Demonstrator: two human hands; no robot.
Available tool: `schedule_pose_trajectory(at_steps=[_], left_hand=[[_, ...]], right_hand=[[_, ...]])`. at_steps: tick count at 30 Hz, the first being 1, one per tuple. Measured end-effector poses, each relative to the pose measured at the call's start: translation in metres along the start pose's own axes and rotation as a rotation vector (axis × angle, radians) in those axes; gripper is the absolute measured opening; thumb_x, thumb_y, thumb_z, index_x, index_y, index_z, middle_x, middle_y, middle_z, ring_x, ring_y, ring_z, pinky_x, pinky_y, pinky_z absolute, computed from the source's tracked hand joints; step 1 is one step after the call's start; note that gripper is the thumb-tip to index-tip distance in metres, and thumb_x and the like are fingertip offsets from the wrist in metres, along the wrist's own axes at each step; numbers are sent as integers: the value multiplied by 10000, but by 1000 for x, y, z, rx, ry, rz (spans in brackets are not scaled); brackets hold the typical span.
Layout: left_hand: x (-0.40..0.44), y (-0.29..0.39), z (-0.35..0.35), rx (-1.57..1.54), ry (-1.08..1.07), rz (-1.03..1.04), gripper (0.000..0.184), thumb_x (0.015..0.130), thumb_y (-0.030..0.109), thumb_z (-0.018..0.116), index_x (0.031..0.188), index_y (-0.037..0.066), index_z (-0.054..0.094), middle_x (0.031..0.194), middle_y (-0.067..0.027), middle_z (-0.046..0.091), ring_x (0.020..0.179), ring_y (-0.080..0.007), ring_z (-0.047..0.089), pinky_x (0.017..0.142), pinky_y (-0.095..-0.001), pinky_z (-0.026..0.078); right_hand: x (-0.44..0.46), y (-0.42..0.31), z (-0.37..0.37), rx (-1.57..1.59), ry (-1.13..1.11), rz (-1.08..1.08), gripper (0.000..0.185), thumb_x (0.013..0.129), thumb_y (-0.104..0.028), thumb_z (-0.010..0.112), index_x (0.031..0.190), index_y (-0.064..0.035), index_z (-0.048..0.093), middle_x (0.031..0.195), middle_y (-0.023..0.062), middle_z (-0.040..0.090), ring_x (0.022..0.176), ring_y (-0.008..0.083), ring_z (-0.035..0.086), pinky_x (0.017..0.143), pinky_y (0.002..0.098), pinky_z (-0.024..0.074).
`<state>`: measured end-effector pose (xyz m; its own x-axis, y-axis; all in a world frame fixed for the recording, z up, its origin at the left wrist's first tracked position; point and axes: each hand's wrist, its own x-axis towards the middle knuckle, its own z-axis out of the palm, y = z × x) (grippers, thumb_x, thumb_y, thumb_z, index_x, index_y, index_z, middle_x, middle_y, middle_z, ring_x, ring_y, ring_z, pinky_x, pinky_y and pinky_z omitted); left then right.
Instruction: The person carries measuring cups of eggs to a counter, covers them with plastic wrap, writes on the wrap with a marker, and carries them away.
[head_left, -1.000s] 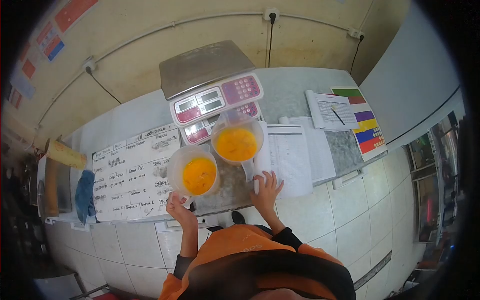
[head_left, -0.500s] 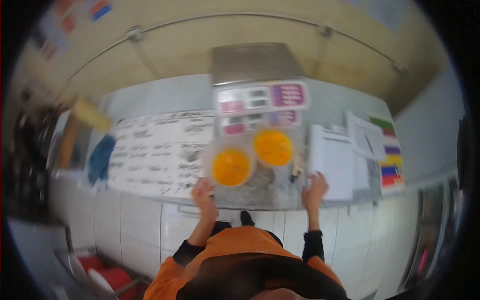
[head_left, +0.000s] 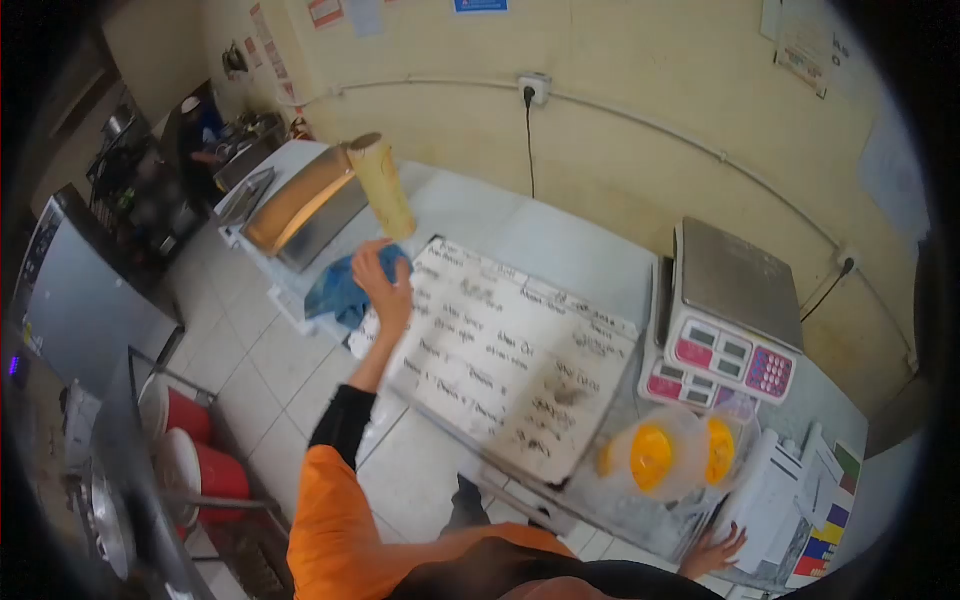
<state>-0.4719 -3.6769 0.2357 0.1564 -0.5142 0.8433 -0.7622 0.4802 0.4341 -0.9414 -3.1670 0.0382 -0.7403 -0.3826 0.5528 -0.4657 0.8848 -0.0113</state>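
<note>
The cloth (head_left: 335, 293) lies bunched at ten o'clock from the middle of the whiteboard (head_left: 490, 365), and the left hand (head_left: 382, 278) is upon it, the fingers bent over its two o'clock side; whether they pinch the fabric, I cannot tell. For a sure hold, I think it is better to gather one thick fold between thumb and fingers, with the wrist lifted off the writing. At four o'clock, the right hand (head_left: 712, 552) has its fingers spread by the papers (head_left: 768, 500), so the nearby jugs (head_left: 690, 440) deserve care.
</note>
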Motion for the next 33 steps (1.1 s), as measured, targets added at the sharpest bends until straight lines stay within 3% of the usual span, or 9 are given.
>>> schedule_pose_trajectory(at_steps=[5,7,11,13,14,17,27,30,33], left_hand=[[147,-179,83,354,-71,218,348,751,166,552,1083,71,508,1180,-114,471,1199,-303,345,913,-474,290],[180,-217,116,515,-43,425,347,789,240,565,1087,68,520,1170,-133,495,1182,-301,384,885,-489,317],[208,-260,169,557,-217,358,328,833,271,549,1086,64,524,1127,-148,525,1120,-315,440,900,-471,324],[217,-257,168,303,-435,41,300,867,253,508,1086,48,517,1099,-169,541,1095,-333,456,934,-453,323],[215,-285,178,255,-388,-63,286,868,228,500,1092,50,515,1135,-178,522,1092,-330,457,944,-442,325],[181,-387,235,938,112,362,358,845,145,504,1173,6,468,1316,-188,379,1175,-274,415,965,-389,360],[146,-187,-14,-512,-166,274,436,893,223,419,1221,-64,394,1191,-171,507,1158,-251,446,1007,-348,343],[124,-110,-93,-1528,-519,-316,385,938,219,316,1166,-72,425,1148,-158,523,1123,-240,474,1004,-337,338],[68,-35,-120,-1611,-473,-612,366,941,237,293,1087,-57,454,1073,-105,539,1060,-218,501,1011,-354,320]], right_hand=[[-23,-81,-70,-97,255,115,520,846,-470,494,1170,-64,470,1166,100,495,990,313,501,788,461,394],[-40,-107,-81,-39,283,195,461,851,-459,485,1135,-97,505,1111,94,516,1003,292,504,804,446,390],[-63,-149,-109,-10,236,303,482,831,-458,529,1151,-99,494,1123,96,514,1017,292,502,855,461,367],[-78,-150,-111,27,211,348,489,818,-443,562,1160,-102,485,1117,95,517,1027,292,501,880,466,358],[-86,-139,-92,202,231,369,423,843,-316,544,1175,-67,465,1164,116,490,1087,289,462,937,460,316],[-85,-194,-125,480,191,486,312,859,-48,512,1158,14,448,1142,138,489,1097,247,446,983,366,306],[-96,-236,-133,906,244,192,240,752,-146,471,930,9,429,889,125,408,867,247,405,825,363,323],[-87,-224,-135,925,200,197,215,759,-115,467,934,5,432,894,110,409,873,228,403,817,340,325],[-71,-188,-119,1050,285,417,191,777,-71,473,953,-7,434,924,95,419,873,200,404,809,307,328]])
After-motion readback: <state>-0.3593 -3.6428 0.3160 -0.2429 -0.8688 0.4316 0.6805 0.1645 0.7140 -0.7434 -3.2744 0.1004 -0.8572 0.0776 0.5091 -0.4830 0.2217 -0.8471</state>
